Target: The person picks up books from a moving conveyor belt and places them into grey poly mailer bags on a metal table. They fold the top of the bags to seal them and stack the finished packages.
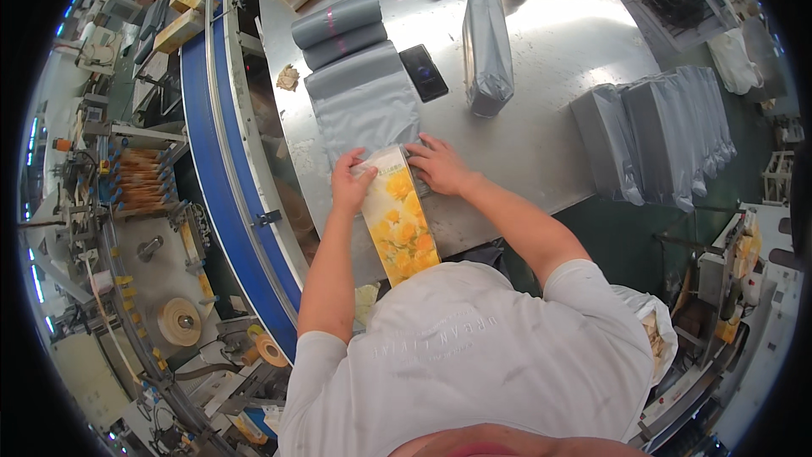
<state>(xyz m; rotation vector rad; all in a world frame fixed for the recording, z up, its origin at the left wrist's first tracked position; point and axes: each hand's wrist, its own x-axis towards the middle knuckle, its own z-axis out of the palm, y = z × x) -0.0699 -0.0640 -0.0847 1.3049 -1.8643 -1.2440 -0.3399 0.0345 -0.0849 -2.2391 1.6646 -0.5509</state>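
A long white pack (401, 233) printed with yellow flowers lies between my hands, its near end against my shirt. The far end of the pack meets the mouth of a grey plastic bag (364, 106) that lies flat on top of a stack. My left hand (351, 182) grips the pack's far left corner, thumb on top and fingers at the bag's edge. Across from it, my right hand (441, 167) presses its bent fingers on the pack's far right edge, beside the bag's mouth. Some fingertips are hidden, so their exact hold on the bag is unclear.
Rolled grey bags (338, 21) lie beyond the stack, near a black phone (424, 73). One wrapped grey pack (488, 55) stands on the metal table (541, 144); several more wrapped packs (651, 135) line its right edge. A blue conveyor (222, 161) runs along the left.
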